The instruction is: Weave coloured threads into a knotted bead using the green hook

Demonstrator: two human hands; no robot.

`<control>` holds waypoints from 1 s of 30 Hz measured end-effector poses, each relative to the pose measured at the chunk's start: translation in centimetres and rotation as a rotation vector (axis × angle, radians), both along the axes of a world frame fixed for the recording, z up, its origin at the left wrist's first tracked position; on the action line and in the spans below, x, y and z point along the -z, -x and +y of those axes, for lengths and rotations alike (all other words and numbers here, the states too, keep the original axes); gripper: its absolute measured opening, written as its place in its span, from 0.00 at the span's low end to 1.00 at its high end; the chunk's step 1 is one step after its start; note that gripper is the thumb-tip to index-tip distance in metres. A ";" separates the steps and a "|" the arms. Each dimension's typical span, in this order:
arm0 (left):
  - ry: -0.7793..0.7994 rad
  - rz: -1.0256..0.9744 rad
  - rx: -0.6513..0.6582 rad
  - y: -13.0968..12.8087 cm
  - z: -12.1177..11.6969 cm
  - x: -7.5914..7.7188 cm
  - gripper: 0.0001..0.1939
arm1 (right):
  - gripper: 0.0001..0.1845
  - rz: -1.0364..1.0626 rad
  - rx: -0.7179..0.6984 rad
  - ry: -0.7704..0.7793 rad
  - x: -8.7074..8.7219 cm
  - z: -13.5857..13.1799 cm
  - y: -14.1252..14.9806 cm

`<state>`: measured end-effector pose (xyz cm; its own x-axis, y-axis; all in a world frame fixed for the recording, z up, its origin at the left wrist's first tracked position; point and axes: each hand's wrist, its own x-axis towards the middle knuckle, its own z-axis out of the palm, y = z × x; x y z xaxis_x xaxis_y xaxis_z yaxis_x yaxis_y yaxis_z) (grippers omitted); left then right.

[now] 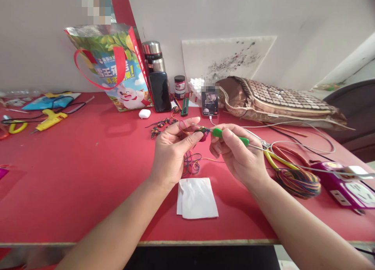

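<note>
My left hand (pixel 172 151) pinches a small piece of multicoloured crochet work (pixel 202 134) between thumb and fingers, and a pink strand loops over its raised finger. In my right hand (pixel 238 149) is a crochet hook (pixel 218 133) with a green handle, gripped between thumb and fingers. The hook's metal shaft runs leftward across the crochet piece, its tip near my left fingers. Loose multicoloured cord (pixel 191 163) lies in tangled loops on the table below my hands. Farther back are several finished-looking knotted cord pieces (pixel 162 123).
A folded white tissue (pixel 199 198) lies in front of me on the red table (pixel 102 184). To the right are a cord bundle (pixel 301 183), pliers (pixel 271 158), a purple power strip (pixel 342 184) and a charging cable. Behind stand a shopping bag (pixel 134 88), phones (pixel 159 92) and a brown bag (pixel 240 94).
</note>
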<state>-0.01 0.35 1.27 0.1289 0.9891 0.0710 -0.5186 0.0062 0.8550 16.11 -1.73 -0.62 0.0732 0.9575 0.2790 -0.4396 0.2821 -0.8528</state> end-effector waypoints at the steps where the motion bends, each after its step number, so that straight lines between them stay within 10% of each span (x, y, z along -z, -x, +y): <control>1: 0.001 0.004 0.011 0.0 0.0 0.0 0.16 | 0.12 0.005 -0.011 0.001 0.0 0.0 0.0; 30: 0.029 0.039 -0.023 0.1 0.6 0.4 0.19 | 0.19 -0.134 0.026 -0.065 1.5 1.0 0.2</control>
<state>-0.08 0.93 0.86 0.1082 0.9934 0.0379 -0.4851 0.0195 0.8742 15.95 -0.77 -2.16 0.0559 0.9355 0.3489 -0.3143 0.3482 -0.8832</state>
